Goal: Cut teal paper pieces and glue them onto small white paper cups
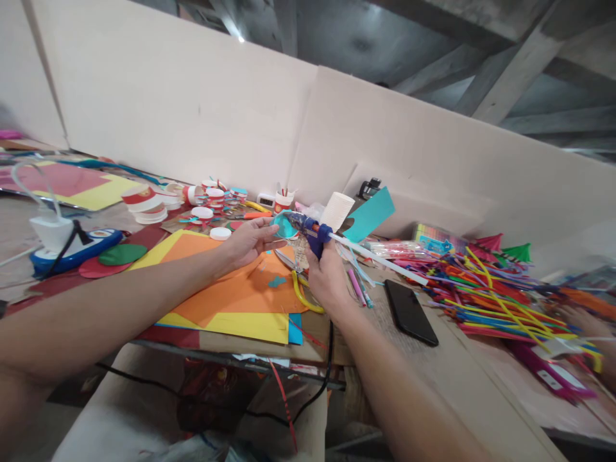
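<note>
My right hand (pixel 328 273) is wrapped round the handle of a blue hot glue gun (pixel 316 237), with a long white glue stick (pixel 380 258) sticking out of its back. The gun's nozzle points left, at a small turquoise paper piece (pixel 285 224) pinched in my left hand (pixel 255 240); whether the tip touches it I cannot tell. Below the hands lie orange paper sheets (pixel 202 263) over yellow sheets (pixel 250 326). Scissors with yellow handles (pixel 302 292) rest beside my right hand, and the gun's black cord (pixel 330 346) hangs over the table edge.
Red-and-white paper cups (pixel 144 204) stand at the back left, near a blue power strip (pixel 77 250). A black phone (pixel 410 312) lies to the right, before a pile of coloured pipe cleaners (pixel 500 295). Another person's hand (pixel 584 321) shows at the far right.
</note>
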Available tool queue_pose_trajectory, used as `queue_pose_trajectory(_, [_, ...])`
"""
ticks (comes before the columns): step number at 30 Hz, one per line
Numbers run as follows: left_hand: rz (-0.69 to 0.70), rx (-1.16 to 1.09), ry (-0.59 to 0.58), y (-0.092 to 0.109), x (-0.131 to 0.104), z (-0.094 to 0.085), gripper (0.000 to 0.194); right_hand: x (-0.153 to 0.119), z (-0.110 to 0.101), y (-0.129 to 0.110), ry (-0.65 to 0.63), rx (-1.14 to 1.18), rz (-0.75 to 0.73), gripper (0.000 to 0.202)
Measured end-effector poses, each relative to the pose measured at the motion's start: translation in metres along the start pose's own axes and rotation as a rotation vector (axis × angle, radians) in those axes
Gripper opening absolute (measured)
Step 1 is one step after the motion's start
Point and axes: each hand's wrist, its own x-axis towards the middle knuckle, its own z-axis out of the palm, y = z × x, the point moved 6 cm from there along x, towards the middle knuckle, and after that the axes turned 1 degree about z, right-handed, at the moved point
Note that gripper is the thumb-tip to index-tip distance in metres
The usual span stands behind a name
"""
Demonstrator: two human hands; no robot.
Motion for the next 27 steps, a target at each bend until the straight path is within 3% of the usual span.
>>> queue_pose_trajectory(6, [0.017,-0.011,-0.043,0.0003,0.0000,0.0021,0.015,-0.0007,-0.0014,-0.0014,0.015,0.002,0.023,0.034])
queue_pose_trajectory(14, [0.013,-0.020,-0.091,0.0007,0.0013,0.0034,0.035,-0.0004,0.0000,-0.0006,-0.027,-0.051,0.060,0.037])
queue_pose_trajectory(19, [0.013,-0.043,-0.103,0.0029,0.0034,0.0013,0.016,-0.0005,0.0011,-0.0033,-0.048,-0.050,0.013,0.035])
queue_pose_trajectory(27, [0.054,-0.003,-0.104,0.0066,0.0027,0.0008,0.016,-0.0034,0.0014,-0.0065,-0.045,-0.070,-0.088,0.033])
